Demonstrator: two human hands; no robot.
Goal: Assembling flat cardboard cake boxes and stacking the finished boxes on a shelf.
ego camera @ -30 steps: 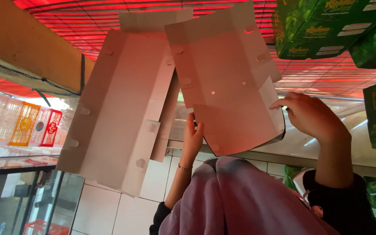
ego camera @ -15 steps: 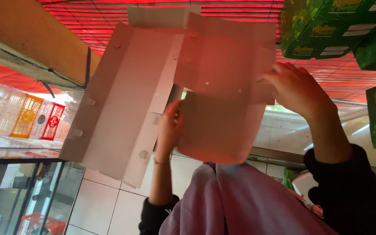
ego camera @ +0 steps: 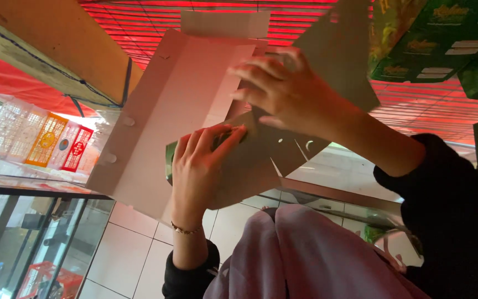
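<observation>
now, versus a second ago: flat cardboard box blank [ego camera: 183,111] partly folded, inner panel [ego camera: 261,160] turned down over lap. left hand [ego camera: 200,166] grips panel edge; right hand [ego camera: 289,91] clasps upper flap [ego camera: 338,50], fingers curled. folding under way; green cartons [ego camera: 438,44] stacked near.

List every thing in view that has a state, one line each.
Flat cardboard box: unfolded, partly folded at one end, held up by both hands.
Box flap: bent inward, pressed by the left hand.
Left hand: fingers curled on the flap.
Right hand: spread on the upper panel, gripping.
Green cartons: closed, stacked.
</observation>
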